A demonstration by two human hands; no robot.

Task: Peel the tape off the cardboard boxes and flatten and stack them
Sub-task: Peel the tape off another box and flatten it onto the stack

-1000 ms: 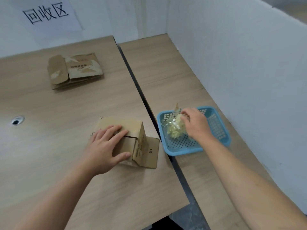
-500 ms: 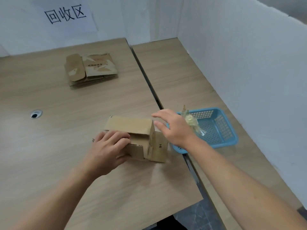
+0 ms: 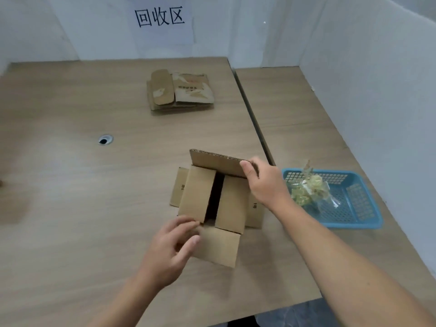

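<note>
A small brown cardboard box [image 3: 212, 201] stands open-side up in the middle of the table, two inner flaps folded over a dark gap. My right hand [image 3: 264, 182] grips the raised far flap at its right corner, thumb on the near face. My left hand [image 3: 172, 246] holds the near flap at the box's front left corner, fingers curled on its edge. A stack of flattened boxes [image 3: 180, 92] lies farther back. Crumpled peeled tape [image 3: 306, 190] sits in the blue basket [image 3: 349, 220].
Two wooden tables meet at a dark seam [image 3: 254, 128] just right of the box. White partition walls close the back and right; a paper sign [image 3: 160, 18] hangs behind. A cable hole [image 3: 105, 139] lies to the left. The table's front edge runs near my forearms.
My right hand left the tape in the basket and came over to the box's far flap. The box was turned open-side up with its flaps spread. My left hand shifted to the near flap.
</note>
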